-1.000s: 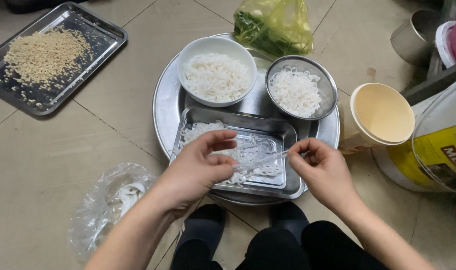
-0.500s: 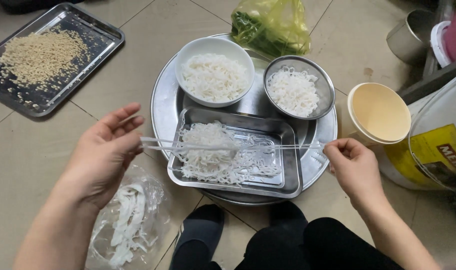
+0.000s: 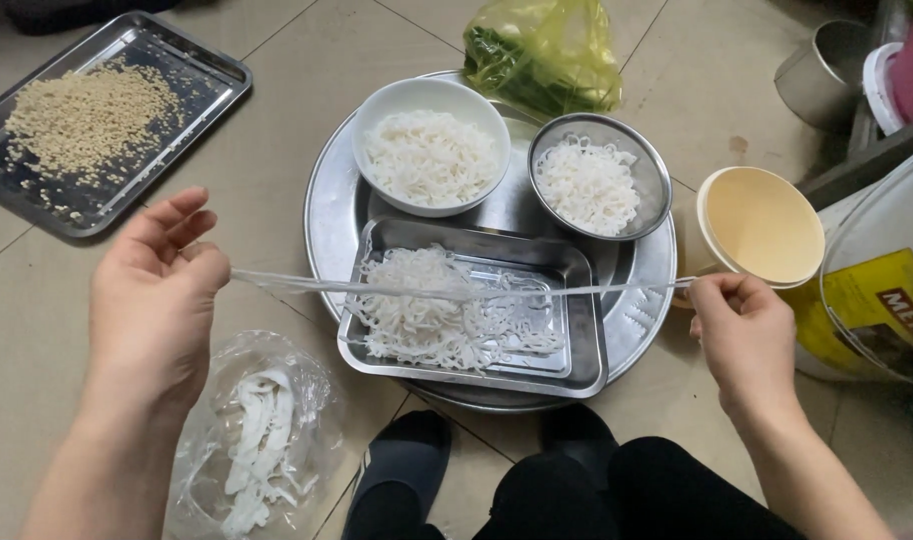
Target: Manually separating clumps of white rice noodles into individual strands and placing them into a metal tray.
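The left hand (image 3: pixel 155 300) pinches one end of a long, thin, see-through white noodle strand (image 3: pixel 457 291) between its thumb and first finger, and its other fingers (image 3: pixel 172 212) fan out loose above the pinch. The right hand (image 3: pixel 745 335) pinches the other end of the strand with its fingertips closed tight and the rest of the hand curled in. The strand is pulled straight from one set of fingers to the other, and it hangs in the air just over a small shiny rectangular metal tray (image 3: pixel 577 345) that has a pile of white noodles (image 3: pixel 422 315) in it. That tray sits on a big round silver metal platter (image 3: pixel 327 215), between the two hands. Past the strand, farther from the fingers, a round white bowl full of white noodles (image 3: pixel 432 150) and a round metal strainer bowl with white noodles (image 3: pixel 599 180) stand side by side on the platter. Just below the left fingers, a clear plastic bag with white noodle strips (image 3: pixel 262 440) lies on the tiled floor. Well above the left fingers is a dark flat metal tray with tan grains (image 3: pixel 97 120). Just above the right fingers is a pale yellow plastic cup (image 3: pixel 762 225). Far past the platter is a yellow-green plastic bag of leafy greens (image 3: pixel 547 50).
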